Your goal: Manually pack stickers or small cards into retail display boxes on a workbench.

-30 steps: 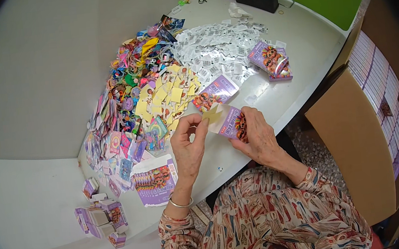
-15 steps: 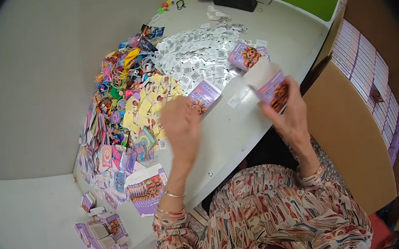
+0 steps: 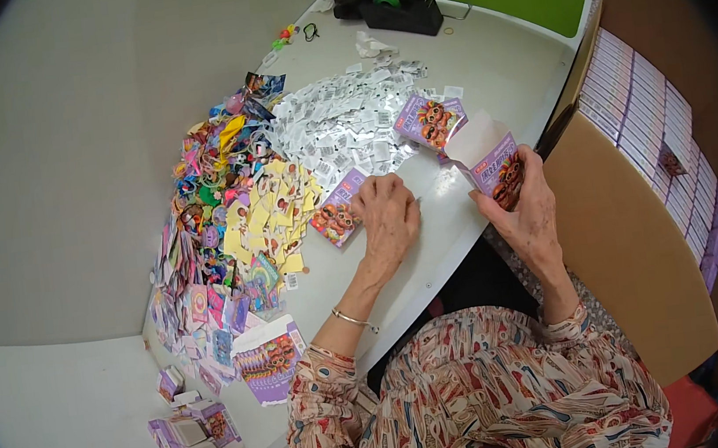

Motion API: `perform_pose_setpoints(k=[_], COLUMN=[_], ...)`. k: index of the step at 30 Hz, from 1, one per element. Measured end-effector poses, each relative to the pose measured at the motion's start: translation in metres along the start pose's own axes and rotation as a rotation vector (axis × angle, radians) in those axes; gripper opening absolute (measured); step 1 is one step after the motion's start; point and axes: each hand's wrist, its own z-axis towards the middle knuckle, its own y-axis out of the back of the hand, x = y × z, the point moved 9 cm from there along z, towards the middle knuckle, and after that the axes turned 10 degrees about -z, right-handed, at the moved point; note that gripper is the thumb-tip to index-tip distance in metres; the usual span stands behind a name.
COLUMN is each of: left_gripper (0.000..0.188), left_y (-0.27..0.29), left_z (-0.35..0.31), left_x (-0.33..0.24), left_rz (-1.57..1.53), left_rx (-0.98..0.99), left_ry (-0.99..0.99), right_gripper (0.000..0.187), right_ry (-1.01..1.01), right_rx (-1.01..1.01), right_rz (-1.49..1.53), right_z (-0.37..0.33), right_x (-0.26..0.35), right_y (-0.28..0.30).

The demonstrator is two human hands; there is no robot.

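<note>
In my right hand [image 3: 534,217] is a small purple carton [image 3: 499,174] with a cartoon picture, its pale top flap standing up. Fingers and thumb grip its lower sides. My left hand [image 3: 390,220] is low over the table, fingers curled together and pointing down; whatever is under the fingertips is hidden. Just left of that hand lies another purple carton [image 3: 341,210], partly covered by it. More purple cartons [image 3: 433,120] rest beyond, beside a heap of small white printed packets [image 3: 337,107].
Yellow cards [image 3: 266,221], mixed colourful trinkets [image 3: 211,170] and a stack of flat purple cartons [image 3: 269,363] lie leftward. Several folded cartons [image 3: 196,428] sit at lower left. A black tape dispenser [image 3: 402,17] stands at the back. A large cardboard box [image 3: 635,237] of packed cartons is at right.
My left hand has moved right, from over the yellow cards to beside the lying carton. My right hand still holds the open carton in about the same place. The view has shifted slightly.
</note>
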Motion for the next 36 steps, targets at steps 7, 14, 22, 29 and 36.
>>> perform_pose_setpoints(k=[7,14,22,29,36], left_gripper=[0.009,0.01,0.016,0.013,0.016], left_y=[0.044,0.017,0.037,0.067,0.079], left_z=[0.049,0.05,0.04,0.037,0.031], left_x=[0.046,0.08,0.132,0.117,0.047], left_rz=[0.108,0.18,-0.433,-0.873,-1.0], left_rx=[-0.226,-0.169,-0.248,-0.311,-0.126], left_ry=[0.145,0.192,0.453,0.609,0.524], right_gripper=[0.067,0.065,0.068,0.068,0.067], right_ry=[-0.005,0.06,0.099,0.161,0.237], right_rx=[0.031,0.059,0.157,0.203,0.24], right_rz=[-0.007,0.004,0.029,-0.014,-0.027], right_z=[-0.005,-0.011,-0.017,-0.02,-0.015], right_x=[-0.007,0.005,0.017,0.024,0.047], right_y=[-0.001,-0.012,-0.031,-0.049,-0.073])
